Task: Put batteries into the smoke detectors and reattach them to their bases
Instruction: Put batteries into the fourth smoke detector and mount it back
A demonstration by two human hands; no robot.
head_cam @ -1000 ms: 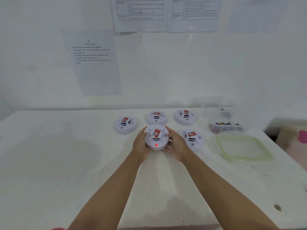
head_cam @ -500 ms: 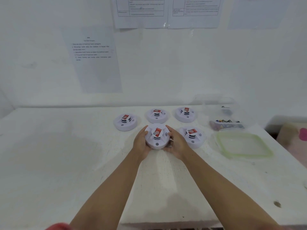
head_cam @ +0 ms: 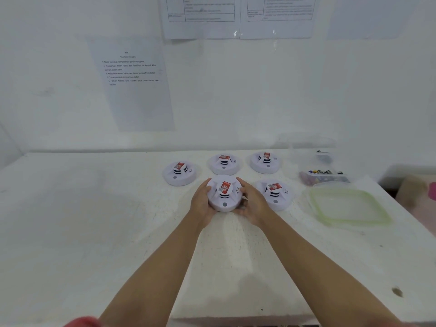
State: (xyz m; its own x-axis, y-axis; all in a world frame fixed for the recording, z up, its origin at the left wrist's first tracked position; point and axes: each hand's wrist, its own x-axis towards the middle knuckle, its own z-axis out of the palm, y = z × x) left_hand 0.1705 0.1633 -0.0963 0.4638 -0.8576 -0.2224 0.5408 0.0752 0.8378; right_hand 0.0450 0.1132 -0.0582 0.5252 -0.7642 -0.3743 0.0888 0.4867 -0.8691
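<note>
A round white smoke detector point(head_cam: 224, 195) with a red sticker on its top sits between both my hands on the white table point(head_cam: 94, 220). My left hand point(head_cam: 201, 202) grips its left side and my right hand point(head_cam: 253, 205) grips its right side, fingers curled round the rim. Its small front lamp is unlit. Several more white detectors stand upright around it: one to the left point(head_cam: 179, 173), two behind point(head_cam: 224, 164) point(head_cam: 265, 162) and one to the right point(head_cam: 274, 193).
A clear plastic box point(head_cam: 324, 175) holding several batteries stands at the right rear. Its green-rimmed lid point(head_cam: 349, 206) lies flat in front of it. Printed sheets hang on the wall behind. The table's front edge runs along the bottom.
The red lamp on the held detector, lit a second ago, is now dark. Both hands keep their grip on it, hardly moved.
</note>
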